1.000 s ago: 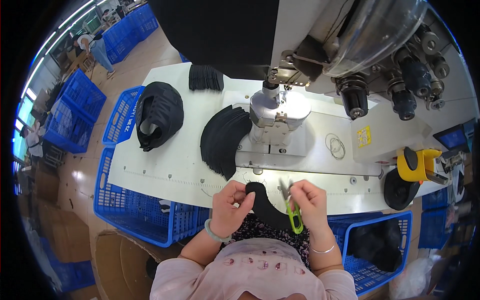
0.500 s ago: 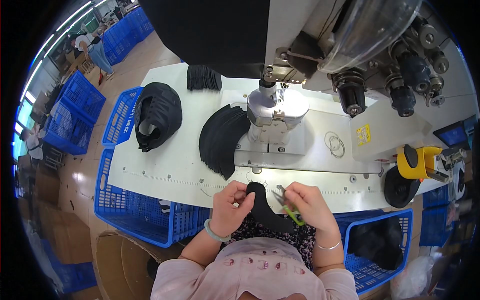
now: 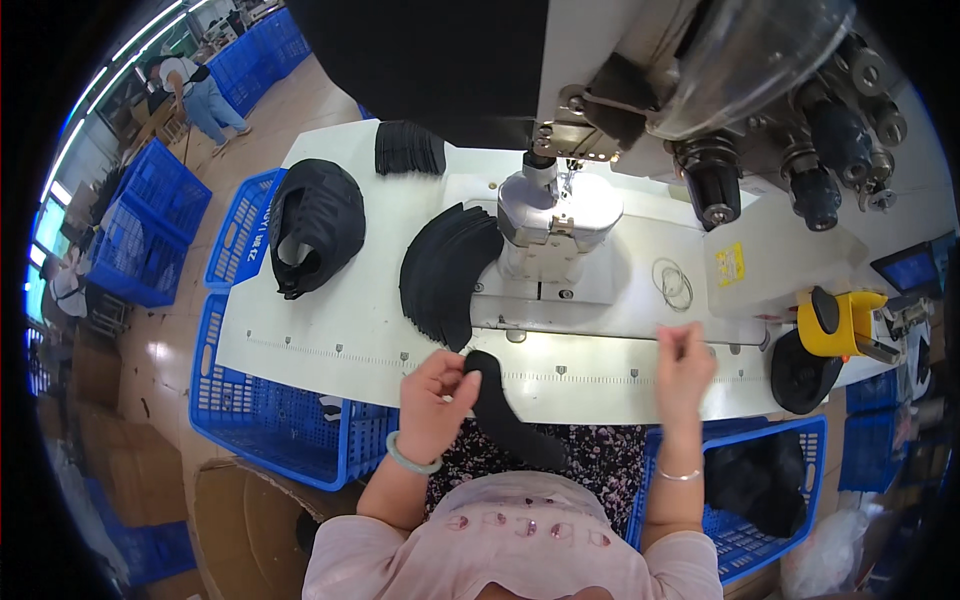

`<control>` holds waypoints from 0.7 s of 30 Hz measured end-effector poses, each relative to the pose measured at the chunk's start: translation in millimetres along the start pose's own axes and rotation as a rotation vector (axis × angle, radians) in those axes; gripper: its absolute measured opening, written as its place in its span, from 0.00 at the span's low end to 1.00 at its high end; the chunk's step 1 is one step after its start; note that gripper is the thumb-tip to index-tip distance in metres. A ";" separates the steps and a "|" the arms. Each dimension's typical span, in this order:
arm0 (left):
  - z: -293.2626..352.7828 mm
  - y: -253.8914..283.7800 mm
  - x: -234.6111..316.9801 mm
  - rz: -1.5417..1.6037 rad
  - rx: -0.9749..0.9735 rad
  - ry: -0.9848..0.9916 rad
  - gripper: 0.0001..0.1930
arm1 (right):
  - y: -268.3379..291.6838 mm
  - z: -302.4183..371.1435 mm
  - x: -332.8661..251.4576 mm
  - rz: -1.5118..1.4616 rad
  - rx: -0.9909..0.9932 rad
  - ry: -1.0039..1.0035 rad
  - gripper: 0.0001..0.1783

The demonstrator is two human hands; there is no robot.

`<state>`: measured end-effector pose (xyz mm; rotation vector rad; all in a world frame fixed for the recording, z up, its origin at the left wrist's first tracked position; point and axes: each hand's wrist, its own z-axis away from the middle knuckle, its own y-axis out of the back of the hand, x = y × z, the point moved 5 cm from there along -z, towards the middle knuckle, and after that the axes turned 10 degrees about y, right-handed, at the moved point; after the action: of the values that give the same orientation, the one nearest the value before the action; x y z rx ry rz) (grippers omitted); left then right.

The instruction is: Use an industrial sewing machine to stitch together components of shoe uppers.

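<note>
My left hand (image 3: 435, 400) grips one end of a black curved fabric piece (image 3: 505, 415), which hangs over the front edge of the white table (image 3: 330, 340) toward my lap. My right hand (image 3: 685, 362) is lifted over the table's front edge, well to the right of the piece and apart from it. Its fingers are bent and blurred, and I cannot make out anything in them. Just behind my left hand lies a fanned stack of black curved pieces (image 3: 448, 270), leaning against the base of the sewing machine (image 3: 555, 225).
A heap of black caps (image 3: 315, 225) lies at the table's left, with a small black stack (image 3: 410, 150) behind. A yellow dispenser (image 3: 840, 322) and a black disc (image 3: 805, 372) stand at the right end. Blue crates (image 3: 265, 425) (image 3: 745, 505) flank my knees. A person (image 3: 200, 90) stands far off.
My right hand, which held green-handled snips next to the black piece, has swung away to the right. The snips are no longer visible. My left hand keeps its hold on the piece.
</note>
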<state>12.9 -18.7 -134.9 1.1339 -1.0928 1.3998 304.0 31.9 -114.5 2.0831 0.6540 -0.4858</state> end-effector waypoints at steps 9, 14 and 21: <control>-4.5 1.5 2.6 0.093 -0.051 0.068 0.06 | -15.9 27.5 -58.7 -0.568 -0.805 0.017 0.07; 1.9 -16.9 -0.3 -0.031 -0.090 0.003 0.06 | -55.2 29.8 -97.3 -0.730 -0.604 0.021 0.06; 5.3 -23.5 0.3 0.021 -0.133 -0.005 0.06 | -59.2 27.4 -52.1 -0.995 -0.277 -0.345 0.04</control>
<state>36.7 -21.4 -132.5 1.0330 -1.1866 1.3204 224.2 23.3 -137.6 1.2504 1.4317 -1.1867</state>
